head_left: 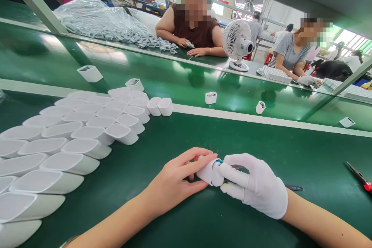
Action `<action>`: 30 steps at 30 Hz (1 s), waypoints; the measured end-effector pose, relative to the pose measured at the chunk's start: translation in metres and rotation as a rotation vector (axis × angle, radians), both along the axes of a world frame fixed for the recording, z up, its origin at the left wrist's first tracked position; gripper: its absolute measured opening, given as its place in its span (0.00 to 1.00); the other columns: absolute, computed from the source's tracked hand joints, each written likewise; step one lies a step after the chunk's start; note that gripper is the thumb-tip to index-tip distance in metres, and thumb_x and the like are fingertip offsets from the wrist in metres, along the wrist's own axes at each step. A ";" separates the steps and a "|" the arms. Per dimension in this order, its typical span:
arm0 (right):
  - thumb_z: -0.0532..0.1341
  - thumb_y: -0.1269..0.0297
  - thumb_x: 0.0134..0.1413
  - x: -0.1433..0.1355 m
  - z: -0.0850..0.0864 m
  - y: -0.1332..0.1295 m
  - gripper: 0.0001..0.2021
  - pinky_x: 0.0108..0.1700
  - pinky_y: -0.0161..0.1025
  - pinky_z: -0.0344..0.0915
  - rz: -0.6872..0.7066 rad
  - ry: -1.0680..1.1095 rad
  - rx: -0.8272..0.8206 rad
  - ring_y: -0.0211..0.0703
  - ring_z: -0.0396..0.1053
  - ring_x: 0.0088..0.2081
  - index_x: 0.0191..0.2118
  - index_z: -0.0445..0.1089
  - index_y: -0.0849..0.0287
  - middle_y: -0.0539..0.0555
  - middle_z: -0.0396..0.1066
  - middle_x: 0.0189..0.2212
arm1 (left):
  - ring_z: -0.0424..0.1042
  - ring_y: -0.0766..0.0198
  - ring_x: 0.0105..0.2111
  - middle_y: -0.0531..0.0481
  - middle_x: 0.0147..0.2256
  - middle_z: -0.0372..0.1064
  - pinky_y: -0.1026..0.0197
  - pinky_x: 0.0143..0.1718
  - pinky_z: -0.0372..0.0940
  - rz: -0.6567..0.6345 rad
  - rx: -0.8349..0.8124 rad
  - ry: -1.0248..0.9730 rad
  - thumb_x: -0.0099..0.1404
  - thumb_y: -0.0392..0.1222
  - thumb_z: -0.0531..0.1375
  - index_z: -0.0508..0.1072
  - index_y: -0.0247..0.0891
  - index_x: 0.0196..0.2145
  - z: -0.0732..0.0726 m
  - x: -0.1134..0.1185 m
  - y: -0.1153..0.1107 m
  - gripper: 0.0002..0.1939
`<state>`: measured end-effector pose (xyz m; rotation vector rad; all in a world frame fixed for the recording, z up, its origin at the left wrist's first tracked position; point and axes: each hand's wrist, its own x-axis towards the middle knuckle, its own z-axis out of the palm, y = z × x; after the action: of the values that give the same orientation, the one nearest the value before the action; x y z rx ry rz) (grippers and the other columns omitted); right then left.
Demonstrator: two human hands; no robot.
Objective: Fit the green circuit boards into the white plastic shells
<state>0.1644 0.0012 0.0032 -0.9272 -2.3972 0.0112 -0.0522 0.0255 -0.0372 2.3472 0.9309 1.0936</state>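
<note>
A white plastic housing [205,171] is held between my two hands over the green table. My bare left hand [186,172] wraps its fingers around the housing from the left. On the other side, my white-gloved right hand [251,184] grips a white inner part [216,174] at the housing's open end. A bit of blue and green shows by the gloved fingertips, too small to name. The fingers partly cover both pieces. Many similar white housings [95,133] stand in packed rows to the left of my hands.
Pliers [360,176] with red handles lie at the right edge, and a small black strip [295,188] lies beside my right wrist. Several white units [210,98] sit on the green belt [186,81] ahead. Across it are a white fan [238,42], bagged parts [101,23] and co-workers.
</note>
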 end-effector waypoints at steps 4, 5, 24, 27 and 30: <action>0.57 0.64 0.56 0.000 0.001 0.002 0.13 0.34 0.35 0.70 -0.002 0.000 -0.039 0.40 0.69 0.35 0.48 0.65 0.54 0.54 0.69 0.39 | 0.64 0.71 0.24 0.47 0.43 0.70 0.70 0.21 0.64 0.001 -0.020 -0.002 0.59 0.33 0.55 0.70 0.46 0.49 0.001 0.000 0.001 0.20; 0.57 0.64 0.56 0.001 0.001 0.003 0.14 0.35 0.35 0.70 0.006 0.008 -0.032 0.40 0.69 0.35 0.48 0.65 0.54 0.54 0.69 0.39 | 0.63 0.72 0.23 0.47 0.44 0.70 0.70 0.21 0.64 -0.003 -0.038 0.000 0.59 0.33 0.55 0.70 0.46 0.49 0.002 0.001 0.001 0.21; 0.58 0.67 0.54 -0.002 0.017 0.001 0.08 0.34 0.30 0.68 0.059 0.098 -0.011 0.35 0.69 0.32 0.40 0.68 0.54 0.51 0.69 0.35 | 0.60 0.72 0.23 0.48 0.44 0.69 0.68 0.25 0.66 -0.049 -0.248 -0.006 0.54 0.32 0.57 0.71 0.45 0.48 0.012 0.004 -0.002 0.23; 0.58 0.66 0.54 -0.003 0.016 -0.001 0.08 0.32 0.31 0.68 0.035 0.149 0.002 0.35 0.68 0.30 0.41 0.68 0.55 0.51 0.69 0.35 | 0.62 0.72 0.24 0.48 0.44 0.69 0.69 0.24 0.67 -0.039 -0.246 -0.006 0.55 0.33 0.57 0.71 0.44 0.48 0.013 0.004 -0.002 0.22; 0.59 0.66 0.53 -0.002 0.014 -0.001 0.10 0.33 0.32 0.69 0.033 0.176 -0.011 0.36 0.69 0.31 0.43 0.68 0.55 0.52 0.70 0.36 | 0.64 0.71 0.24 0.47 0.44 0.69 0.69 0.22 0.66 -0.028 -0.229 -0.006 0.55 0.34 0.57 0.71 0.44 0.48 0.013 0.003 -0.002 0.21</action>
<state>0.1620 0.0001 0.0171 -0.8546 -2.2517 0.1133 -0.0493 0.0238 -0.0242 2.1625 0.9631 0.9297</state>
